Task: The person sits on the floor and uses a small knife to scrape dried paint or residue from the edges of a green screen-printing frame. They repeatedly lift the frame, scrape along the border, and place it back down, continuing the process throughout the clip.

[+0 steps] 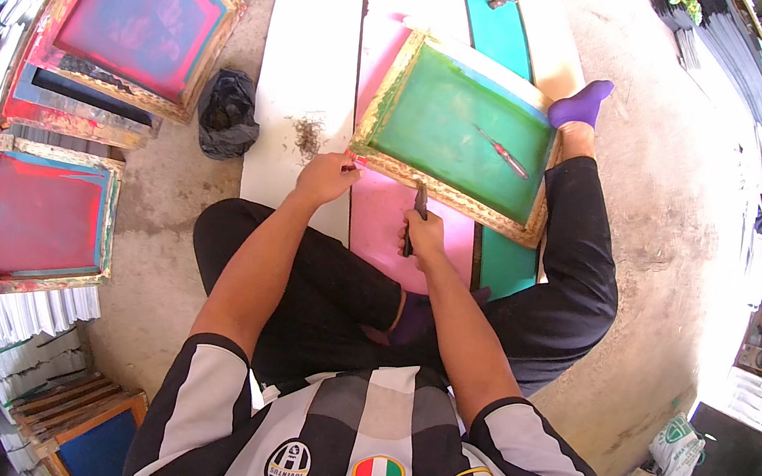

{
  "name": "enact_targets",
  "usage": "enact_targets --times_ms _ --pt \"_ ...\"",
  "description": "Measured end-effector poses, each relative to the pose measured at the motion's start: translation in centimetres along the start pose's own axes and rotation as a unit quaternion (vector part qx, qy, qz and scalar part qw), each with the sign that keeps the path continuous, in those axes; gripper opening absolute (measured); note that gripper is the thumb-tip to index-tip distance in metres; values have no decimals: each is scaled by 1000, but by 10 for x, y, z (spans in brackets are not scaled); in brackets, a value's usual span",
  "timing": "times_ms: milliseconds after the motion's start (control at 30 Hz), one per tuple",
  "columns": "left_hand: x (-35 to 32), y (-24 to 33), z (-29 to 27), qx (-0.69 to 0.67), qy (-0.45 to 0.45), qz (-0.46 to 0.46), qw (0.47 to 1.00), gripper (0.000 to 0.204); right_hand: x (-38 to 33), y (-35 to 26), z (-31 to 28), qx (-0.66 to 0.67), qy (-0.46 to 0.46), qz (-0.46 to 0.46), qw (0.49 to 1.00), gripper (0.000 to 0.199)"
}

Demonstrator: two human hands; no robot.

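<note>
Left hand (326, 179): was half-curled at wooden frame (472, 208) corner; grasp indiscernible.
Right hand (424, 236): closed around dark tool (420, 203).
Right edge: leg (586, 231) hemmed it.

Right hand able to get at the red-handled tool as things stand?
Likely not straight away: the right hand is closed around the dark tool. Otherwise the way looks free; the red-handled tool lies uncovered on the green screen.

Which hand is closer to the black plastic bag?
Left. The left hand is right of the bag, by a corner of the wooden frame; the right hand is farther right, gripping a dark tool.
</note>
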State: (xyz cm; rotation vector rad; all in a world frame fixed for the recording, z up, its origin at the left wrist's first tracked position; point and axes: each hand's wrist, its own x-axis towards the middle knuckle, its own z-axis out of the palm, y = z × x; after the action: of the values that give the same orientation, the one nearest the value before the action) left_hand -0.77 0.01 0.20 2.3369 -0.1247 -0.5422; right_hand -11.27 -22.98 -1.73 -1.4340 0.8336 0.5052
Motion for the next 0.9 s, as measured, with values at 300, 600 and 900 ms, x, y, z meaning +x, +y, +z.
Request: enact_targets --times_ms 300,600,900 --pt "5 -15 8 -59 52 41 996 36 10 9 -13 173 -158 73 969 21" --pt "3 -11 6 -55 48 38 997 36 8 13 -17 239 -241 95 936 23" --pt "-3 2 14 -27 7 61 998 36 -12 -13 -30 58 -132 59 988 27"
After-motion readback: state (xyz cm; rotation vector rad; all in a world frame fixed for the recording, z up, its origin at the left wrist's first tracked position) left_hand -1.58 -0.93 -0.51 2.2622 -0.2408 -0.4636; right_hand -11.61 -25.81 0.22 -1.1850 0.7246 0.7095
